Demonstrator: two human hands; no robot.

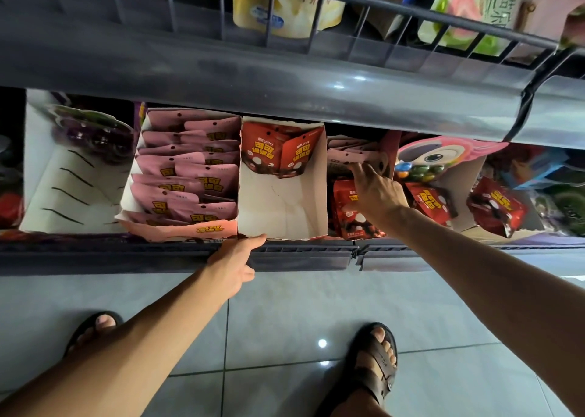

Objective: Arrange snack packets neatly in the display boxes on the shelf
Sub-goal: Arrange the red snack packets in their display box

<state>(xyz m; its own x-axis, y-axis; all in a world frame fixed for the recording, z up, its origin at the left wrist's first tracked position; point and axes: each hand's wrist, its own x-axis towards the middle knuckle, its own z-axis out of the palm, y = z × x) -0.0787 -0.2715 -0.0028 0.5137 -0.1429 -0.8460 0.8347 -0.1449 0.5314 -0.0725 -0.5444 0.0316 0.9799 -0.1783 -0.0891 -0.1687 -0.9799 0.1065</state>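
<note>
Two bare forearms stretch away from the camera above a grey glossy tiled floor point(285, 321), where the person's feet stand in dark open sandals point(376, 366). The left hand point(235, 263) lies at the near edge of the dark grey shelf point(300, 258), its fingers relaxed and gripping nothing, the forefinger stretched out to touch the near left corner of a white cardboard display box point(285, 210). That box stands in the middle of the shelf and holds only two red snack packets with yellow lettering point(275, 153), upright against its far end; the rest of its floor shows bare. Just left of it, touching its side, a pink cardboard display box point(177, 229) is packed with rows of pink snack packets point(190, 169). The right hand point(376, 191) reaches into the next box on the right, its fingers laid on a stack of pale pink packets point(348, 155) at the far end; whether they pinch one cannot be told. Under the wrist a loose red packet point(351, 217) lies at the near end of that box. Farther right, more red packets point(497, 207) lie tilted among other goods. A second grey shelf point(285, 77) overhangs the far side.
</note>
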